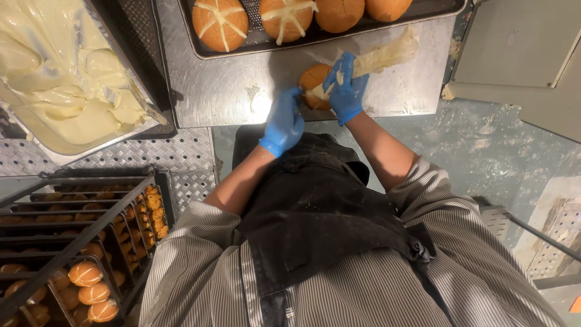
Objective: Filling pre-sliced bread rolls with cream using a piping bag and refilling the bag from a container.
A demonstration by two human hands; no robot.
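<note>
A golden round bun (pixel 313 83) rests on the steel worktop (pixel 224 91) near its front edge. My left hand (pixel 282 123), in a blue glove, steadies the bun from its left side. My right hand (pixel 346 89), also gloved in blue, grips a clear piping bag (pixel 387 56) of pale cream. The bag's tip points down at the top of the bun. Behind them a dark baking tray (pixel 266 41) holds several buns, two of them (pixel 220 22) with a white cream cross on top.
A large metal tub of pale cream (pixel 60 72) stands at the left. Below it a rack (pixel 72 242) carries trays of several buns. A patterned metal surface (pixel 181 151) lies beside the worktop. The worn floor (pixel 484 145) shows at the right.
</note>
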